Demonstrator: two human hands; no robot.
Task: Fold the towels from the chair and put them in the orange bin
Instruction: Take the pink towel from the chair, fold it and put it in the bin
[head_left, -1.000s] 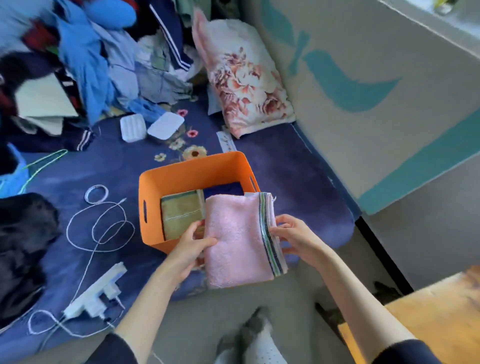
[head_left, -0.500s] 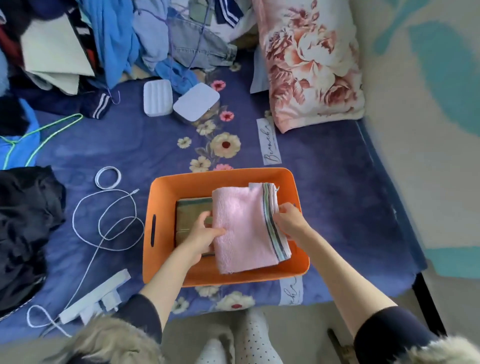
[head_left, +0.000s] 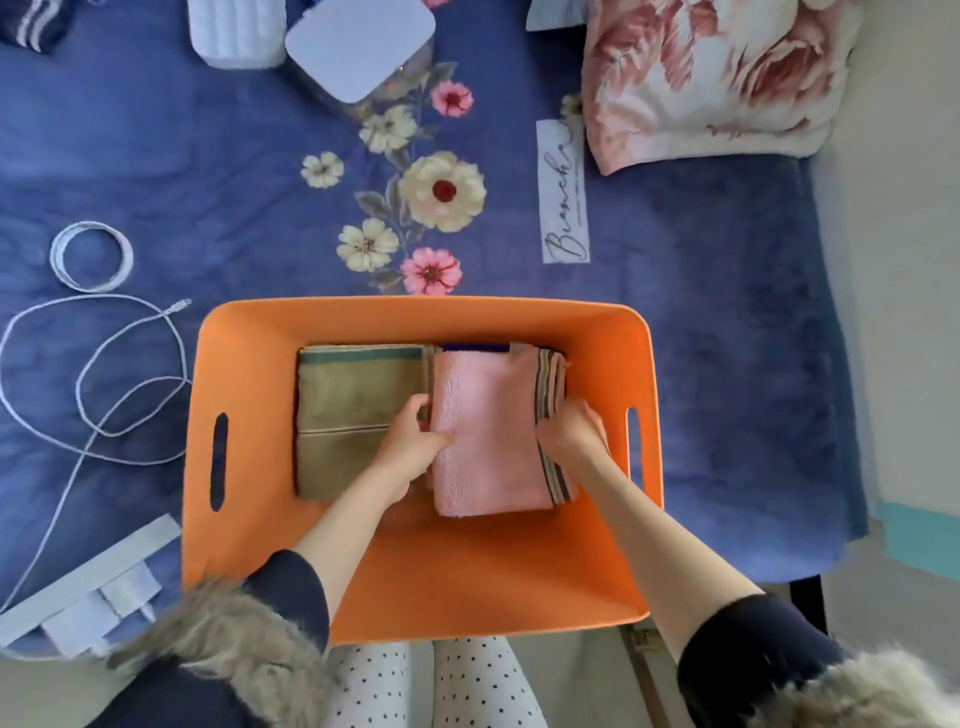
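At far left, a white cable (head_left: 93, 384) lies looped on the blue bedspread (head_left: 208, 197), with a coiled white band (head_left: 91, 255) above it and a white power strip (head_left: 83, 587) at the bed's near edge. Two white cases (head_left: 358, 49) sit at the top.

The orange bin (head_left: 423, 561) rests on the bed, handle slots in its left and right walls. Inside, on the left, a folded olive towel (head_left: 345, 395) lies flat on the floor of the bin. Left hand (head_left: 413, 444): fingers curled at the left edge of the folded pink towel (head_left: 485, 441), thumb laid on top of it; the grip pinches that edge. The pink towel sits in the right half of the bin, touching the olive towel, its striped border along the right side. A dark blue cloth (head_left: 475, 347) shows just beyond it. Right hand (head_left: 569, 434): fingers curled over the striped border, grip closed on the towel's right edge.

Further right, a floral pillow (head_left: 711, 78) lies at the head of the bed against the wall.
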